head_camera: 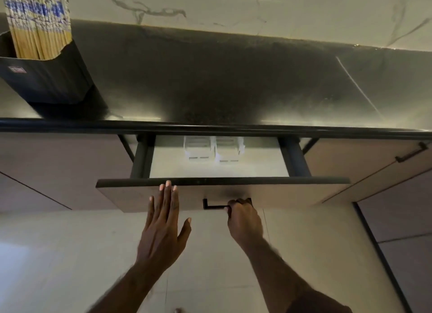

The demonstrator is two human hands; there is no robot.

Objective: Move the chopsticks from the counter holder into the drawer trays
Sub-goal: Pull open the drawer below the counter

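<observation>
View from above a kitchen counter (233, 83), looking down at two bare arms reaching up from the bottom of the frame. At centre, a drawer (222, 193) stands partly out from under the counter edge. The right hand (244, 219) is curled shut around the right end of the drawer's dark bar handle (214, 205). The left hand (163, 221) is flat and spread, holding nothing, its fingertips (168, 185) resting on the drawer's top front edge.

Inside the drawer, toward the back, two pale trays (214, 149) sit side by side; they look empty, though the frame is blurred there.

The chopsticks (38, 25) stand bundled upright in a dark holder (46, 79) on the counter at the upper left of the frame, well apart from both hands (neither hand is anywhere near them).

This appears to be the opening step: getting the drawer out so the trays can be reached. No chopsticks seem to have been moved. The next move likely calls for freeing a hand and reaching up and left to the holder to take a bundle.
</observation>
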